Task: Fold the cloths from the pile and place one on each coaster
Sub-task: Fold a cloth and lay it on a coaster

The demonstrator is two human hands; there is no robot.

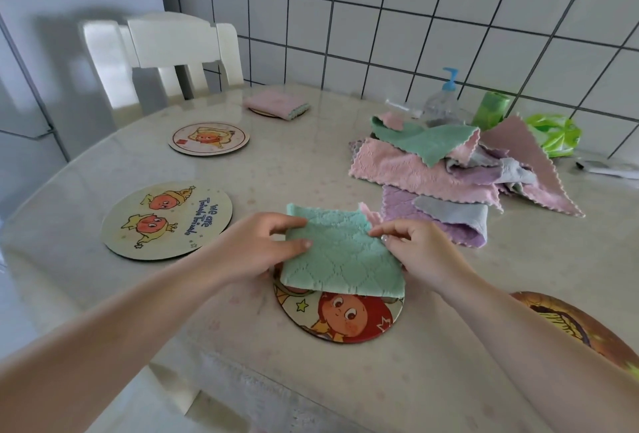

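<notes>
A folded green cloth [340, 256] lies over the far half of the nearest round coaster [345, 320], the one with a red-haired cartoon face. My left hand [256, 249] grips the cloth's left edge and my right hand [418, 253] pinches its right edge. To the left lie two bare coasters [166, 220], [209, 138]. A folded pink cloth [276, 104] covers a fourth coaster at the back. The pile of pink, green, purple and grey cloths [460, 170] is on the right.
A pump bottle [442, 101], a green roll [491, 111] and a green bag [553, 133] stand behind the pile by the tiled wall. A white chair [166, 56] is at the table's far left. A brown patterned object [574, 325] sits near the right edge.
</notes>
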